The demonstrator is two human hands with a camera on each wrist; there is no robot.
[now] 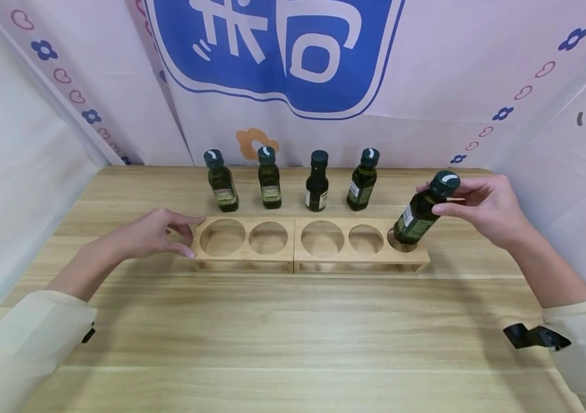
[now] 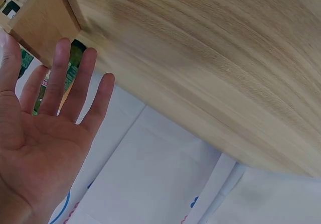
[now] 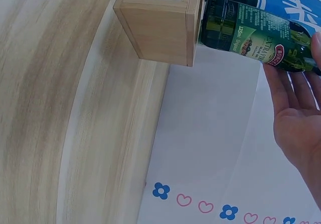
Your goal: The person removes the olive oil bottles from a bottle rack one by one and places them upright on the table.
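Note:
My right hand [image 1: 486,209] grips a small green olive oil bottle [image 1: 417,215] near its neck. The bottle leans, its base at the rightmost hole of a wooden rack [image 1: 295,261]; in the right wrist view the label of the olive oil bottle [image 3: 258,38] shows, its base close to the rack's top. At the rack's left end, my left hand [image 1: 156,234] touches the edge with thumb and index finger. The left wrist view shows this hand [image 2: 47,133] with its fingers extended beside the rack's end panel [image 2: 47,23].
Behind the rack stand several dark green bottles: one at far left [image 1: 222,182], another [image 1: 269,180], a slimmer one [image 1: 317,183] and one at right [image 1: 362,182]. The rack's other holes hold no bottles. A printed white cloth [image 1: 427,74] hangs behind the wooden table [image 1: 272,338].

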